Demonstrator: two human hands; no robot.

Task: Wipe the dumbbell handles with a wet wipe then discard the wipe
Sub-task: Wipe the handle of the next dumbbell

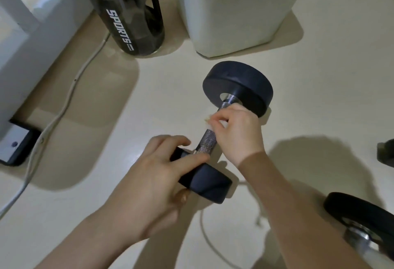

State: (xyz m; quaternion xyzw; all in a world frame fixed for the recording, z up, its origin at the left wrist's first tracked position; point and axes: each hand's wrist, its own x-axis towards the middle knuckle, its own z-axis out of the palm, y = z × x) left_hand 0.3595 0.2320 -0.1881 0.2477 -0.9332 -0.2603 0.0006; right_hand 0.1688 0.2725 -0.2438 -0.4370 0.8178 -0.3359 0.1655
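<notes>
I am curling my right hand [236, 132] around the knurled handle [207, 140] of the dumbbell [245, 89], pinching a white wet wipe [211, 129] against the metal under my fingertips; only a small patch of the wipe is showing between my fingers; the bare stretch of handle is running from that grip down towards my left hand [155, 175]; my left hand is clamping the near head [209, 181] of the same dumbbell, fingers lying over its top edge and thumb tucking underneath; just beyond my right knuckles the far head is sitting on the cream floor [170, 89], with a short shiny bit of shaft showing between it and my fingers; well beyond both grips a dark bottle [128, 19] marked SPORTS and a white bin [238, 10] are standing side by side; out to the left of my left hand a pale cable [61, 111] is trailing over the floor; off to the right of my right forearm a second dumbbell [358, 211] is lying, partly cut off by the edge of view
</notes>
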